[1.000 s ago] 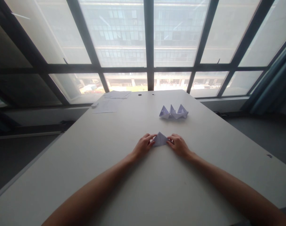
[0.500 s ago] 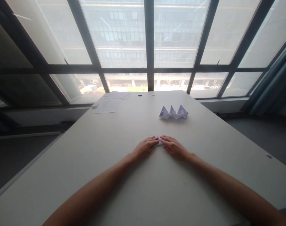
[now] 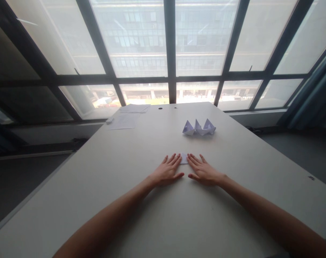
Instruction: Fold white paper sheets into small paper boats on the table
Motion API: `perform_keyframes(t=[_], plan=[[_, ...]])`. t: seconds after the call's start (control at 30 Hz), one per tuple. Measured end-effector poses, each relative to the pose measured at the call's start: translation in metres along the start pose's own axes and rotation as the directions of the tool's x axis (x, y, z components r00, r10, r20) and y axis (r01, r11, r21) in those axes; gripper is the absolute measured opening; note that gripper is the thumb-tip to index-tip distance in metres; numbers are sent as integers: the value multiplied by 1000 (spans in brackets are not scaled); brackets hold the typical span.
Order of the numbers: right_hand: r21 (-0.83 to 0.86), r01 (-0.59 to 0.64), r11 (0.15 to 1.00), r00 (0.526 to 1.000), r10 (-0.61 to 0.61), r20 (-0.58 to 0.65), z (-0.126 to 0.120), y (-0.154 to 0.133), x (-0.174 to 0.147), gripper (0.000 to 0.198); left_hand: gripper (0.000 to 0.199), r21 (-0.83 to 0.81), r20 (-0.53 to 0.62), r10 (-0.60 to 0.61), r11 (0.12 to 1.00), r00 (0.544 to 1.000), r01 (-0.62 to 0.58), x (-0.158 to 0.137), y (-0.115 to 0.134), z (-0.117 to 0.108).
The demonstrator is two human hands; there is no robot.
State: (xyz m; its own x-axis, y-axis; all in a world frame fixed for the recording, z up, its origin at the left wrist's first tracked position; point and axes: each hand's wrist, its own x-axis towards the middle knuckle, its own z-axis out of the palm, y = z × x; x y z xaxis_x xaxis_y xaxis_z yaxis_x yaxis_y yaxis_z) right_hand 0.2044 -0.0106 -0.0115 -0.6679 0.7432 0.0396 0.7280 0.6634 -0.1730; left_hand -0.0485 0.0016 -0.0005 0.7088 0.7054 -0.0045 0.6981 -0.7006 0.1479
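One folded paper (image 3: 183, 159) lies on the white table (image 3: 165, 218), your left hand (image 3: 167, 172) spread palm-down at its left edge, your right hand (image 3: 204, 172) likewise at its right. Beyond that paper, slightly right, stand paper boats (image 3: 202, 131); farther beyond it, leftward, lie loose sheets (image 3: 121, 122).

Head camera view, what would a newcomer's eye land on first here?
Probably the bright window filling the upper part, beyond the far end of the white table. Next, the left hand and right hand, laid flat mid-table, with a small folded paper showing between their fingertips. Farther back, slightly right, stands a cluster of folded paper shapes with three pointed peaks.
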Motion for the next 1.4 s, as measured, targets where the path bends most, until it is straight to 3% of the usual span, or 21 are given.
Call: perform_keyframes(t=[0.17,0.3,0.4,0.53,0.73,1.03,1.1,1.17,1.27,1.4], plan=[[-91,-199,976,980,199,-7,2,10,-13,92,81,13,-1,-8,1000,1000,8,0,0,0],[-109,-397,912,912,378,-160,3,6,-7,94,80,27,-32,-3,1000,999,4,0,0,2],[-75,-289,954,941,269,-206,5,-4,2,83,77,61,-56,2,998,998,1,-1,2,2],[-33,-101,994,991,97,-96,8,-16,8,78,66,138,-108,28,990,994,-13,-1,5,1],[-19,-84,996,996,83,-31,6,-17,7,78,67,75,-17,62,995,998,-61,1,5,1],[-9,-74,997,997,74,1,0,-12,1,78,78,4,85,-114,993,990,114,-19,-5,-8],[-1,-75,997,997,75,1,-1,-13,1,79,74,-19,17,-188,982,982,188,-15,-5,-8],[9,-73,997,997,73,-5,-1,-13,1,79,66,-36,-135,-259,966,957,256,-8,-2,-6],[28,-40,999,999,41,-11,-4,-13,2,77,57,-12,-266,-130,991,955,132,2,5,-2],[65,15,998,1000,-14,-12,-7,-14,2,71,61,25,-144,0,1000,990,4,7,9,4]])
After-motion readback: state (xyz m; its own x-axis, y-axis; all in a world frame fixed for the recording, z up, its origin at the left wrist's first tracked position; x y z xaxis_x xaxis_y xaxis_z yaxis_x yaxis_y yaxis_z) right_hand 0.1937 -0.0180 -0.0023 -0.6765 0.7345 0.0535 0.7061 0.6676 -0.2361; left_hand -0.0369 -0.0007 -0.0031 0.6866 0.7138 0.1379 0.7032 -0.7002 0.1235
